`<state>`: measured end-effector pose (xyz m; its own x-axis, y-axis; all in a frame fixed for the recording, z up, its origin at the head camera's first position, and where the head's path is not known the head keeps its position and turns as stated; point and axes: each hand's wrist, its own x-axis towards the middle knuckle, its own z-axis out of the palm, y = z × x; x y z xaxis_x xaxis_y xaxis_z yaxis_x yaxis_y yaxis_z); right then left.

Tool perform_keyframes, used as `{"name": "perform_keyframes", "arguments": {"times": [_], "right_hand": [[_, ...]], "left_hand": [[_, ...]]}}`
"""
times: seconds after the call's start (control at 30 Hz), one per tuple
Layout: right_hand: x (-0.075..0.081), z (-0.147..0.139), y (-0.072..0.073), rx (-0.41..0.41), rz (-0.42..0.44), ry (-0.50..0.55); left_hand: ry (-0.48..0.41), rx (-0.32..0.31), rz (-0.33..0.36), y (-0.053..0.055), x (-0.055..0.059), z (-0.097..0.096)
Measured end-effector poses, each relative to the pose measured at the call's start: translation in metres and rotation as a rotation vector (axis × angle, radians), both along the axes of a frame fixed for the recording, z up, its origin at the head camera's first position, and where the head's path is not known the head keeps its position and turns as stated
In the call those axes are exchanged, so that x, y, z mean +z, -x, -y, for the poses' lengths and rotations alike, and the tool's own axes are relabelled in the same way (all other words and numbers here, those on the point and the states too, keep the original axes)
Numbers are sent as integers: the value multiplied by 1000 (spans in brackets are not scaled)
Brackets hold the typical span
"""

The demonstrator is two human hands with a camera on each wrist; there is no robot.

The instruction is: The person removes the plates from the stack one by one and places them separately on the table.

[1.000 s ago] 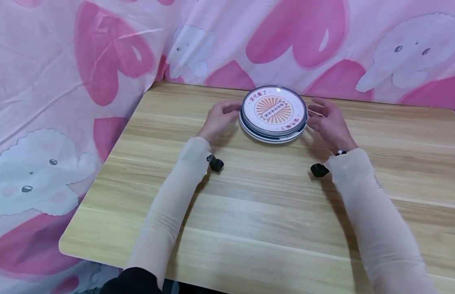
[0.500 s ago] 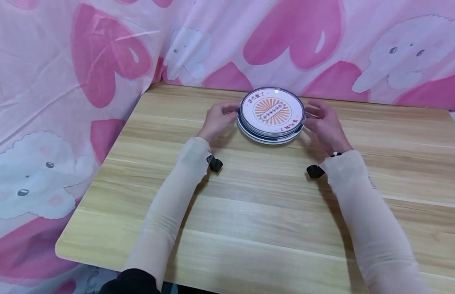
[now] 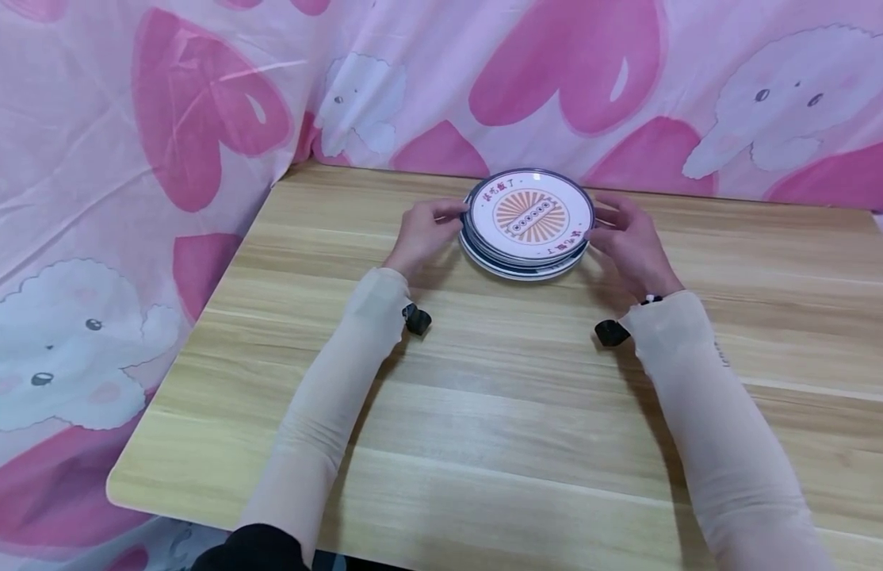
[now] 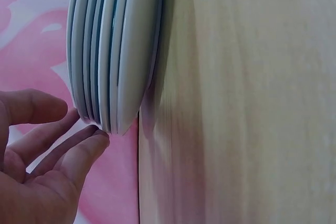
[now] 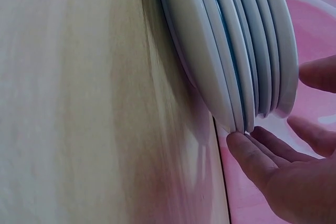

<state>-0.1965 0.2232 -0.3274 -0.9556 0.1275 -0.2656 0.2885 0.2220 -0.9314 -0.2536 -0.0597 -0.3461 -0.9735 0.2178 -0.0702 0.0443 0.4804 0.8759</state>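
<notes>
A stack of several round plates stands near the table's far edge. Its top plate [image 3: 531,218] is white with a dark blue rim, red lettering and an orange sunburst. Below, a wider bottom plate [image 3: 520,274] sticks out at the front. My left hand [image 3: 423,236] is at the stack's left side; in the left wrist view, its extended fingertips [image 4: 100,139] touch the plate rims while the thumb stands off. At the right side is my right hand [image 3: 632,246]. In the right wrist view, its fingertips [image 5: 239,142] meet the lower rims and the thumb is by the top plate.
The stack rests on a light wooden table [image 3: 484,444] with a rounded near-left corner. A pink curtain [image 3: 427,87] with hearts and white cartoon animals hangs behind and along the left side. Small black devices [image 3: 417,319] sit on both wrists.
The view has shifted slightly. My left hand has come a little closer to the stack. Over the last half second the upper plates have slid slightly right over the lower ones.
</notes>
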Motion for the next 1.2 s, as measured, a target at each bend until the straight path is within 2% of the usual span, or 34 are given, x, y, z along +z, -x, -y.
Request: {"name": "perform_keyframes", "arguments": {"times": [0.13, 0.33, 0.6, 0.83, 1.2], "right_hand": [[1, -1, -1, 6, 6, -22], [4, -1, 0, 38, -7, -96], [6, 5, 2, 19, -14, -73], [6, 4, 0, 8, 0, -64], [8, -3, -2, -18, 43, 25]], "left_hand": [[39, -14, -35, -2, 1, -2], [86, -15, -27, -3, 3, -4], [117, -24, -37, -3, 6, -1], [132, -49, -45, -4, 3, -4], [132, -26, -7, -6, 4, -6]]}}
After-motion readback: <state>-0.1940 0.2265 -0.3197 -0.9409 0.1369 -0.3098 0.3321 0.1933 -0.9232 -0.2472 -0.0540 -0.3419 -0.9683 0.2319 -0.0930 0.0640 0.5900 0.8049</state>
